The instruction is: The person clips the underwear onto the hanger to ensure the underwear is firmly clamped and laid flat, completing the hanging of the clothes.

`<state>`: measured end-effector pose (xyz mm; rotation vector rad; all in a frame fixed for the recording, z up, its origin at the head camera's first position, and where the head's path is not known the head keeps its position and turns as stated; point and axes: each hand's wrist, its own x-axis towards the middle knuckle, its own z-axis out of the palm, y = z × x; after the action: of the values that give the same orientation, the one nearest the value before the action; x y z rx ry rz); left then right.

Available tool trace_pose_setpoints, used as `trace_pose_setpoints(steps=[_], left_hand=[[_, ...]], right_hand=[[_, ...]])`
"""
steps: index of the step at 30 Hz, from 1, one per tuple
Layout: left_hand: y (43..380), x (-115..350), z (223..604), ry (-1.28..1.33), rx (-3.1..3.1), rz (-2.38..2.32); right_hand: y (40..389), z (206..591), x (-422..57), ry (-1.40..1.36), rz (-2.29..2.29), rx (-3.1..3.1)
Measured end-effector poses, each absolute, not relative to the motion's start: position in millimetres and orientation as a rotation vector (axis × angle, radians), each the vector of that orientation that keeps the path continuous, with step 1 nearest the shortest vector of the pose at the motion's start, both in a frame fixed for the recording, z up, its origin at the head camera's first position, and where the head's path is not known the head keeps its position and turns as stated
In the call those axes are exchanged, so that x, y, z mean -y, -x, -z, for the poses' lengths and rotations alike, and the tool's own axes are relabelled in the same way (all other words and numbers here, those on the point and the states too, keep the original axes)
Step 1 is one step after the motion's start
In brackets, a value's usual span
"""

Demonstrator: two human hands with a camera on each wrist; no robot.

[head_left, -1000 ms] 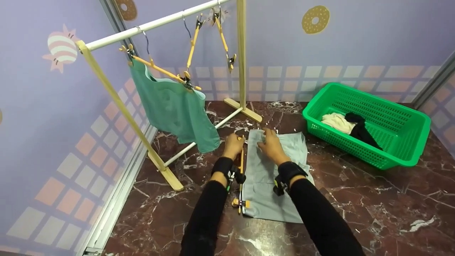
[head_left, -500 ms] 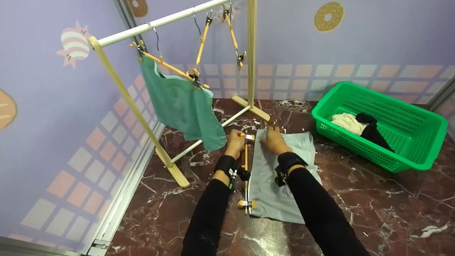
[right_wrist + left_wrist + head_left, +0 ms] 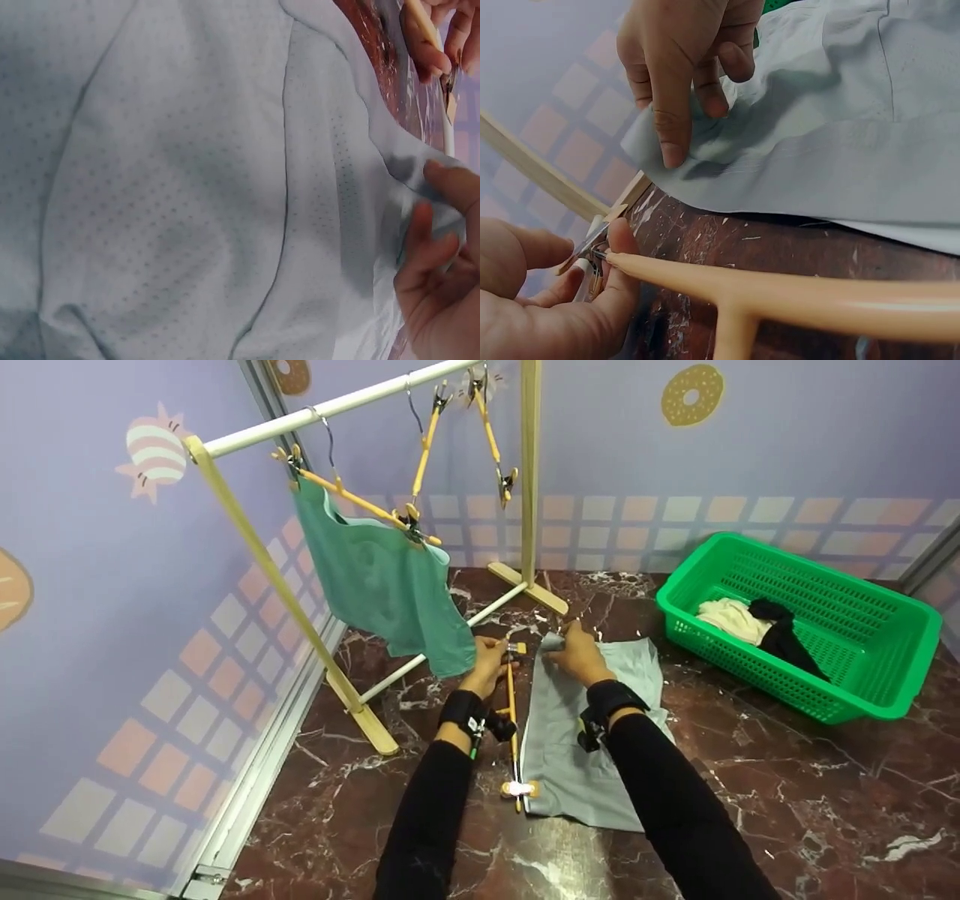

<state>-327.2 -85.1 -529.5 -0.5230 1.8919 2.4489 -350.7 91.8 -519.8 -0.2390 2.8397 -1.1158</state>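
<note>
My left hand [image 3: 486,666] holds the clip [image 3: 516,648] at the far end of a yellow hanger [image 3: 512,697], which lies along the waistband side of light grey-green shorts [image 3: 570,750]. In the left wrist view, thumb and fingers pinch that clip [image 3: 592,251], just off the fabric. The hanger's near clip [image 3: 519,789] grips the near waistband corner. My right hand [image 3: 581,656] pinches the far waistband corner, which is slightly raised. In the right wrist view, the fabric of the shorts [image 3: 172,150] fills most of the picture, with the right hand [image 3: 446,255] at its corner.
Left of the hands stands a drying rack [image 3: 262,562] with teal shorts [image 3: 382,585] clipped to a hanger and two more hangers [image 3: 426,454]. A green basket [image 3: 795,690] on the right holds cream cloth [image 3: 731,619] and black cloth [image 3: 791,649]. Walls close in behind and left.
The right hand has moved to the far waistband corner and now pinches it. The left hand has shifted slightly left with the clip and the hanger's far end, away from the shorts.
</note>
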Motion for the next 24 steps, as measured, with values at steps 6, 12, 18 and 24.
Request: trace_pose_setpoints(steps=[6,12,18,24], left_hand=[[309.3,82.5,507.1,0.486,-1.806,-2.443],[315.2,80.8,518.2,0.461,-1.796,-2.441],[320.6,79.4,521.3,0.452,-1.803,-2.457],[319.0,74.3,516.0,0.416,-1.743,-2.461]], right_hand=[[349.4,519.3,-90.2,0.156,1.095,-2.871],[351.5,516.1,-91.3,0.106,1.237,-2.859],[354.9,501.7,-95.5,0.090,1.390,-2.692],[354.7,492.6,-105.8,0.160,1.459,-2.532]])
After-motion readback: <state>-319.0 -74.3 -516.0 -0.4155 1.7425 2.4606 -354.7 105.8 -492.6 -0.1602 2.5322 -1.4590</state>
